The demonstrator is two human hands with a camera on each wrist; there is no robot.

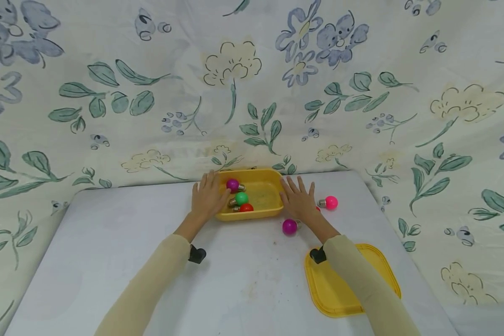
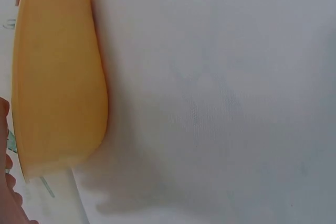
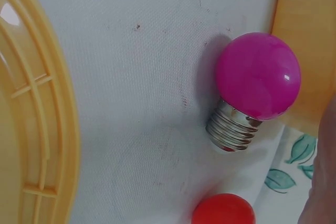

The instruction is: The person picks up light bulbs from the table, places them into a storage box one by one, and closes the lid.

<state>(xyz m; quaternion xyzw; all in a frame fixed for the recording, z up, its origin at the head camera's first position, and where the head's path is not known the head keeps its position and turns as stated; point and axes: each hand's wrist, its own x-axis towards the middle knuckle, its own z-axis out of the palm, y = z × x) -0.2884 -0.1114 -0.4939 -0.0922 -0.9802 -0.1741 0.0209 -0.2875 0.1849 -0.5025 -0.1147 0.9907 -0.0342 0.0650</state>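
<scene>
A yellow plastic tub (image 1: pixel 260 214) stands at the far edge of the table, holding a purple bulb (image 1: pixel 232 185), a green bulb (image 1: pixel 241 199) and a red bulb (image 1: pixel 246 207), all with metal screw bases. My left hand (image 1: pixel 207 196) lies at the tub's left end, fingers extended. At its right end is my right hand (image 1: pixel 299 199), fingers spread and straight. Whether either palm presses the wall cannot be made out. Outside the tub, close by my right hand, lie another purple bulb (image 3: pixel 257 77), a pink bulb (image 1: pixel 331 202) and a red bulb (image 3: pixel 224 211), mostly hidden by that hand in the head view.
A yellow lid (image 1: pixel 336 298) lies flat on the white table (image 1: pixel 243 280), partly under my right forearm. Behind the table's far edge hangs a floral cloth (image 1: pixel 185 46). Dark pieces (image 1: pixel 197 255) show at both sleeve cuffs.
</scene>
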